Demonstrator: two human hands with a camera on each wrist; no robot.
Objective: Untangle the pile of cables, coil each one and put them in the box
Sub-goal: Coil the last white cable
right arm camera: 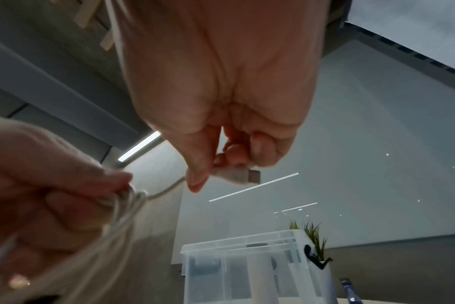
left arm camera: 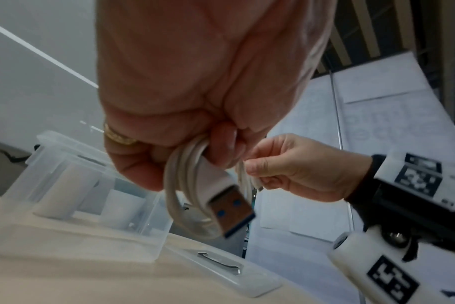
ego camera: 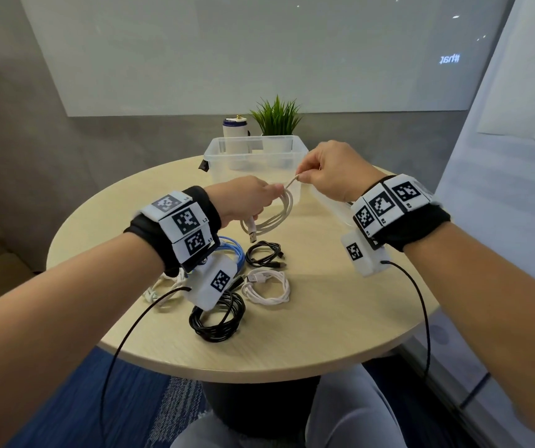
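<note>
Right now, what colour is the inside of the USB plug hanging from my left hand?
Blue, inside the USB plug on the white cable; clearest in the left wrist view.

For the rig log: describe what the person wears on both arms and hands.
Both forearms are bare. Each wrist carries a black fabric band ringed with white blocks printed with black square markers. A white camera housing with its own marker hangs beneath each wrist, trailing a thin black cable. The left hand wears a gold ring.

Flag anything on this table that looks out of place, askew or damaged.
Nothing stands out. Four coils lie on the table beside the empty box; the left hand grips the white cable while the right hand pinches its end.
</note>
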